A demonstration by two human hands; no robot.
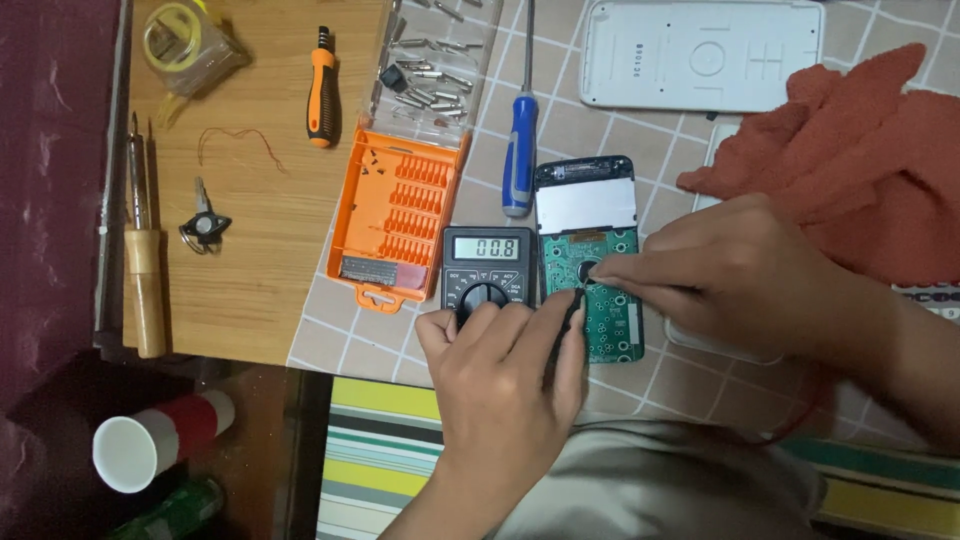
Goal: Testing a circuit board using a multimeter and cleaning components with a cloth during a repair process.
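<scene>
— Where do you stand with the board?

— Your left hand (505,375) pinches a black probe (567,315) and your right hand (745,275) pinches a second one; both tips rest on the green circuit board (600,300) at frame centre. The back cover (700,55) already lies off, upper right. The multimeter (485,270), just left of the board, is on and showing a reading.

— What's left, and what's around?

— Judging by that, you're mid-testing; reassembly isn't started. The orange bit case (395,215) lies open left of centre, its clear lid above it.
</scene>
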